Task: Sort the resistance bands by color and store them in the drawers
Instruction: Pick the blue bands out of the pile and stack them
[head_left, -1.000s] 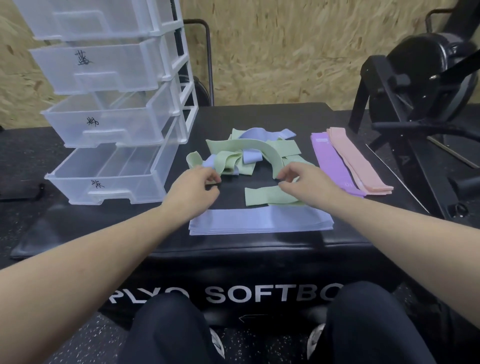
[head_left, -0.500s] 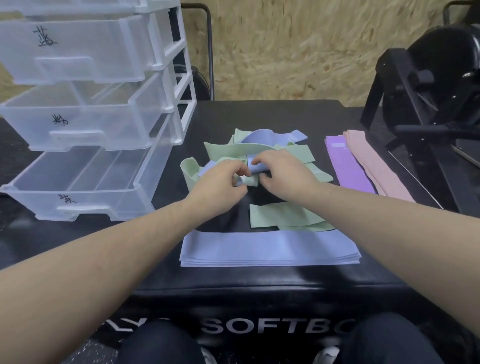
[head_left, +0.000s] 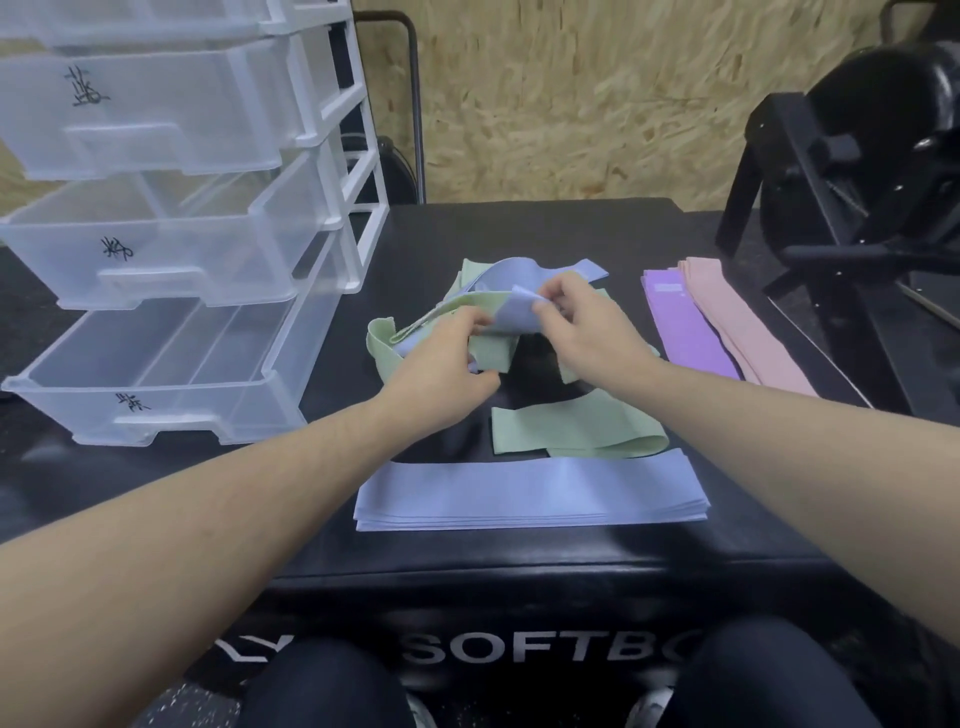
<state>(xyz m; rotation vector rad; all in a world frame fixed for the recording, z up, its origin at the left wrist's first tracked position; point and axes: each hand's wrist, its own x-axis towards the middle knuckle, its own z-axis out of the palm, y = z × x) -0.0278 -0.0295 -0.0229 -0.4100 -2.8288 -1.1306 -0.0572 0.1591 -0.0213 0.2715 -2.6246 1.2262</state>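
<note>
head view: both hands meet over the tangled pile of bands in the middle of the black desk (head_left: 519, 551). the left hand (head_left: 441, 358) has its fingers curled round a blue band (head_left: 511, 317), thumb underneath, holding it lifted above the pile. the right hand (head_left: 587, 332) pinches the same blue band at its far edge between thumb and fingertips, the other fingers bent. the band is creased between the two hands, and one end of it trails off behind them toward the far side of the pile.

the pile (head_left: 488, 353) itself is mostly pale green bands, looped and twisted over one another, with the blue one threaded through. one green band (head_left: 571, 431) lies flatter just on the near side of the pile, under the right forearm. nearer still, at the desk's front edge, sits a neat stack of blue bands (head_left: 530, 493), laid flat and squared up.

to the right of the pile lie a purple band (head_left: 685, 332) and a pink band (head_left: 748, 332), side by side and touching, both stretched out lengthwise.

to the left of the pile stands a clear plastic drawer unit (head_left: 332, 156) with white frame. its drawers are pulled open, each with a black handwritten mark on the front; the bottom drawer (head_left: 156, 379) looks bare inside.

black gym equipment (head_left: 852, 156) stands right of the pile, beyond the desk.
</note>
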